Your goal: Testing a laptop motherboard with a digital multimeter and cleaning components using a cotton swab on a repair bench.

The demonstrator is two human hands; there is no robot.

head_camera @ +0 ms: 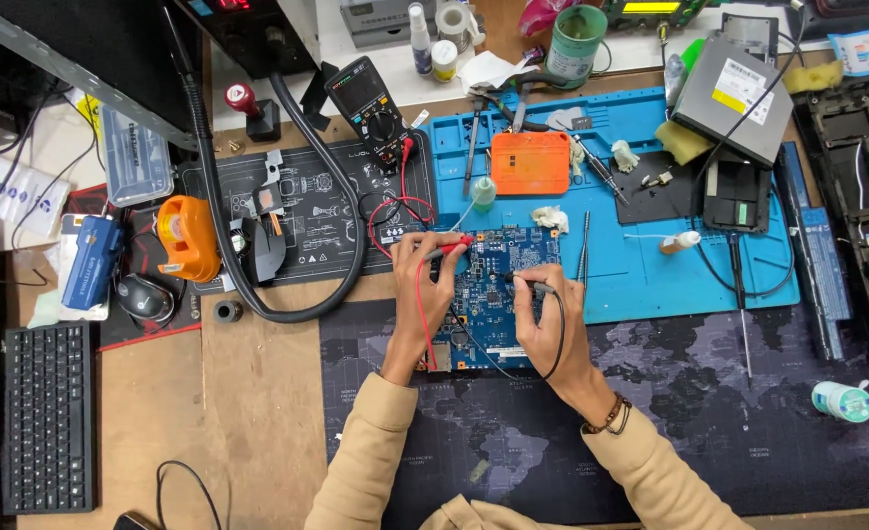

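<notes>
Circuit board (493,294) at frame centre is probed with red probe (446,251) pinched in left hand (417,285), black probe (531,287) pinched in right hand (543,314); a slipped tip could likely short neighbouring contacts.

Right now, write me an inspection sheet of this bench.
Surface: wooden desk under a dark map-print mat and a blue work mat.
Job's things: blue circuit board; red probe; black probe; multimeter.
Clutter: orange case, optical drive, tweezers, orange tape dispenser.
Grippers: left hand holds the red probe, right hand the black probe, both tips on the board.
Cables: red and black leads, thick black hose.
Surroundings: keyboard, mouse.
</notes>
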